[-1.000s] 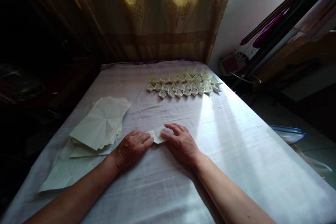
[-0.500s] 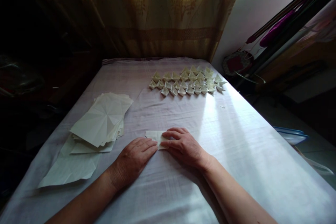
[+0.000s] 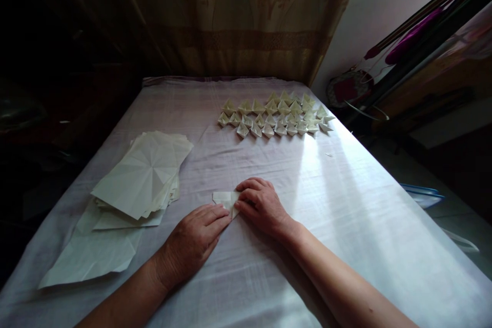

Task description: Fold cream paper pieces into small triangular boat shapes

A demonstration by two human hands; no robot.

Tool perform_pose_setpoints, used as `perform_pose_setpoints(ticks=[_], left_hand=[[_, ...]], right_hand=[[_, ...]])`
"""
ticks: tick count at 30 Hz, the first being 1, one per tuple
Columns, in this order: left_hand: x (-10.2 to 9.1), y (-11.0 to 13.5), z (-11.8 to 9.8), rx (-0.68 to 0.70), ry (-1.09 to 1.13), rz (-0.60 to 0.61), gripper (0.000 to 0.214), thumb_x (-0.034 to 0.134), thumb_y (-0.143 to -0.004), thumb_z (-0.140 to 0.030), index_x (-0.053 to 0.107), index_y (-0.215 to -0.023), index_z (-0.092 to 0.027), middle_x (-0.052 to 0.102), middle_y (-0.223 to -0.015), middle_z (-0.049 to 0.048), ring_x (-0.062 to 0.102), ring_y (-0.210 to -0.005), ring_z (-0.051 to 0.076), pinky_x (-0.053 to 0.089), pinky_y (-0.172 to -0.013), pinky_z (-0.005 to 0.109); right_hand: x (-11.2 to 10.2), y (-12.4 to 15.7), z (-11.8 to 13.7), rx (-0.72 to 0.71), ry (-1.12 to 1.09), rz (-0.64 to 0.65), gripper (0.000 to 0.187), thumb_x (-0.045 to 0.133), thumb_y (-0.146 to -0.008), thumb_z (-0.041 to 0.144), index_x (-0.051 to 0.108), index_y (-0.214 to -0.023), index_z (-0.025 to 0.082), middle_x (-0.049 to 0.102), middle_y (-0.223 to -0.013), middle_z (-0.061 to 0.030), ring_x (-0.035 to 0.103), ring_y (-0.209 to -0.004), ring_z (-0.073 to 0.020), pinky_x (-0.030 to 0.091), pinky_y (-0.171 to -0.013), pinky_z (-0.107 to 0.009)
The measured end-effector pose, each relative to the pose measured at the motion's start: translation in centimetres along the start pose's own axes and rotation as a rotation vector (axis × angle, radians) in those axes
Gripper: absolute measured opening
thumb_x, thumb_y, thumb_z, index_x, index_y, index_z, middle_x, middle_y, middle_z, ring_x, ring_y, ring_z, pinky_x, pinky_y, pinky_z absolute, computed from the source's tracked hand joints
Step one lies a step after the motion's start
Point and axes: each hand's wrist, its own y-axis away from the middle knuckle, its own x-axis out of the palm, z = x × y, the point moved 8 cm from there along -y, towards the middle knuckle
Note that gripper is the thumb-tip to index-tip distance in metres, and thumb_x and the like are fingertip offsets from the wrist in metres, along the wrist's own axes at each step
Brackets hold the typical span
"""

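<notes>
A small folded piece of pale paper lies on the cloth-covered table in front of me. My left hand rests flat beside it, fingers stretched, with the fingertips touching the paper's near edge. My right hand covers the paper's right side, fingers curled and pressing it down onto the cloth. Part of the paper is hidden under the right fingers.
A stack of creased paper sheets lies at the left. Several small folded paper pieces sit in rows at the far side. A patterned curtain hangs behind. Rods and a blue-rimmed dish stand off the right edge.
The paper piece went from a raised, loose shape to a flatter fold. My right fingers drew in and curled onto it; my left hand slid slightly back toward me.
</notes>
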Motion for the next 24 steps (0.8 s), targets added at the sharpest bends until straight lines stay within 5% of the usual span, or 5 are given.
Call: perform_pose_setpoints(ticks=[24], left_hand=[[-0.01,-0.50,-0.46,-0.011,-0.024,0.010,0.033,0.045,-0.095,-0.011,0.066,-0.119,-0.018,0.072,-0.113,0.0081,0.067,-0.106,0.020,0.056,-0.099,0.038]], right_hand=[[0.28,0.11,-0.08,0.104,-0.022,-0.086,0.011,0.073,-0.083,0.023,0.066,-0.074,0.023,0.071,-0.101,-0.0022,0.060,-0.101,-0.0218,0.039,-0.090,-0.039]])
